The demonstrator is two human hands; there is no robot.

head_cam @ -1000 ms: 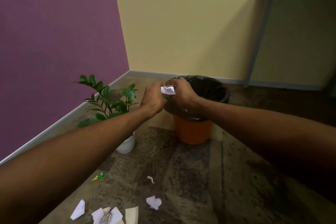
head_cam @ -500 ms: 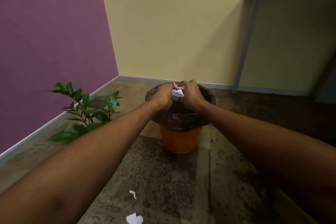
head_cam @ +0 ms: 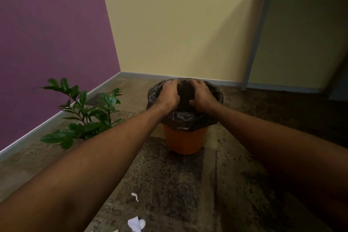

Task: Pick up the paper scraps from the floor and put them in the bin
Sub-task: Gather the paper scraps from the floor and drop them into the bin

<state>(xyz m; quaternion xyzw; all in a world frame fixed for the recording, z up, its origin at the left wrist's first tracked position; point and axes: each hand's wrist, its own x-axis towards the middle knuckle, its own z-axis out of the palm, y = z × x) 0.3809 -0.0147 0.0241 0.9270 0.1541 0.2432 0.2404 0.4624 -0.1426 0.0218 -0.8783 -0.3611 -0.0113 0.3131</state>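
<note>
Orange plastic bin point(head_cam: 182, 142) with black bag liner point(head_cam: 188, 121), inside too dark to read. Left hand point(head_cam: 168, 94), right hand point(head_cam: 201, 96) over its mouth, grips loosely spread. White paper scrap point(head_cam: 136, 223) at near frame edge.

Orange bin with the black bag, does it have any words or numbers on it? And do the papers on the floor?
No words or numbers can be read in this view.
Orange plastic bin and its black plastic liner: plain, no label.
White paper scraps on the floor: look blank, too small to be sure.
</note>
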